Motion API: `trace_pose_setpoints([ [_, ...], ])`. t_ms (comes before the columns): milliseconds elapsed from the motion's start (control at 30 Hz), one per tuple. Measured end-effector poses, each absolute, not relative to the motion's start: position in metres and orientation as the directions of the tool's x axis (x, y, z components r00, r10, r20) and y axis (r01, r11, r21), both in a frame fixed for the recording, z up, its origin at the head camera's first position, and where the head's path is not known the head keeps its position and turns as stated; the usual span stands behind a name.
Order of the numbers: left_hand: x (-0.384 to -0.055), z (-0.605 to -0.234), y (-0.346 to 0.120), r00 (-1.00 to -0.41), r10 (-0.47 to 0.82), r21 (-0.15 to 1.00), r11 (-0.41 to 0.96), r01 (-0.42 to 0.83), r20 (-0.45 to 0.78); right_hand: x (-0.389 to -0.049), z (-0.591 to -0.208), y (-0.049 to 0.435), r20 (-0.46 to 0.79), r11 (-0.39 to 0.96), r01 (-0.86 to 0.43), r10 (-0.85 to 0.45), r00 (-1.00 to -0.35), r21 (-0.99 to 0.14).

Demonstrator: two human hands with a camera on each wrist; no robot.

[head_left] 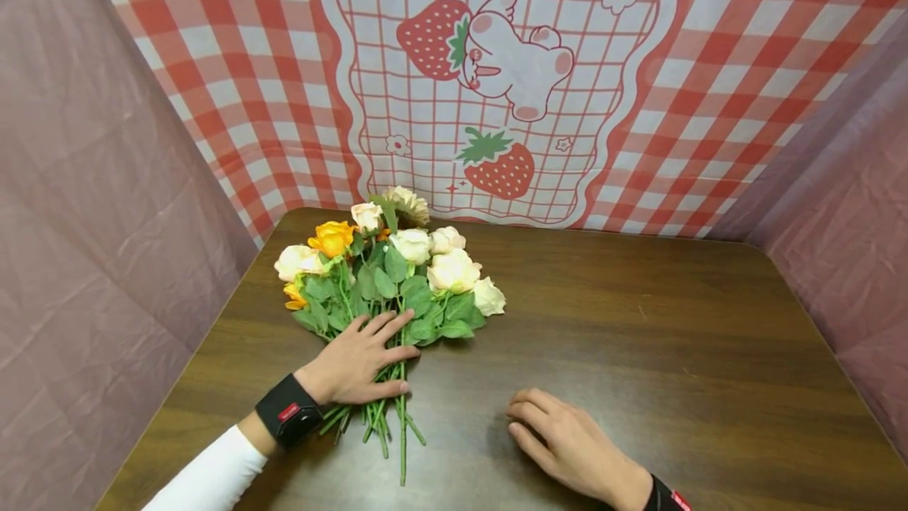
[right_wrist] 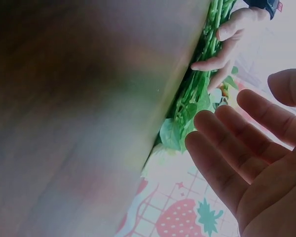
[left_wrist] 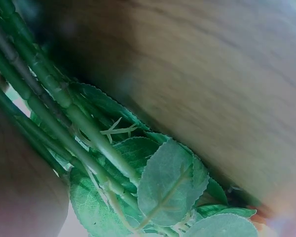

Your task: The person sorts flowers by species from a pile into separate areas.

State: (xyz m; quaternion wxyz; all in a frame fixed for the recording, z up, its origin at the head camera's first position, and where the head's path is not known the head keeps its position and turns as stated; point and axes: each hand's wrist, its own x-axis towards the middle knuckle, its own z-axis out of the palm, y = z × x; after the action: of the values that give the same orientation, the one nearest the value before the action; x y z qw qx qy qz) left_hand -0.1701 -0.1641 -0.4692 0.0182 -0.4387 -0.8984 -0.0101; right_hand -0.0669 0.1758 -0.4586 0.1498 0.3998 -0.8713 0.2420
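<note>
In front of you, the brown table [head_left: 660, 322] spreads across the lower part of the head view, below a checked strawberry cloth [head_left: 709, 85]. The bunch of flowers [head_left: 417, 298] lies on it left of centre, blossoms toward the cloth and stems [head_left: 403, 440] toward the bottom edge. Judging by how it lies, the gathering is well along: all the flowers you can see are in one heap. What looks unfinished is the arranging. The stems cross and fan apart at their lower ends, and no tie shows around them, though your left hand [head_left: 358, 365] hides part of their length.

That hand is wide, fingers spread and nearly straight, laid over the stems just below the leaves. It touches them from above rather than wrapping round them; how hard it presses, you cannot tell from here. Your right hand [head_left: 567, 440], at lower right of centre, holds nothing. Its fingers are relaxed and slightly bent, well apart from the bunch; whether it touches the table is unclear.

Among the blossoms, a large cream rose [head_left: 454, 270] sits on the right side and a smaller orange flower [head_left: 332, 239] on the left.
</note>
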Motion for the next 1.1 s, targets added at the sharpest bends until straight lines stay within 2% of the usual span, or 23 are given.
trace_pose_setpoints([
  [367,-0.168,-0.467,-0.191,-0.633,0.768,0.015,0.635,0.773,0.100,-0.069,-0.456,0.173,0.453,0.555,-0.772,-0.628,-0.633,-0.309],
  [733,-0.164,-0.467,-0.208,-0.653,0.754,0.016,0.654,0.757,0.073,-0.065,-0.457,0.170,0.467,0.552,-0.780,-0.629,-0.621,-0.295],
  [900,-0.165,-0.466,-0.217,-0.665,0.741,0.009,0.667,0.745,0.090,-0.065,-0.455,0.169,0.424,0.562,-0.762,-0.635,-0.646,-0.321],
  [1100,-0.165,-0.464,-0.228,-0.685,0.721,0.027,0.687,0.727,0.106,-0.067,-0.453,0.167,0.442,0.545,-0.779,-0.643,-0.625,-0.309],
])
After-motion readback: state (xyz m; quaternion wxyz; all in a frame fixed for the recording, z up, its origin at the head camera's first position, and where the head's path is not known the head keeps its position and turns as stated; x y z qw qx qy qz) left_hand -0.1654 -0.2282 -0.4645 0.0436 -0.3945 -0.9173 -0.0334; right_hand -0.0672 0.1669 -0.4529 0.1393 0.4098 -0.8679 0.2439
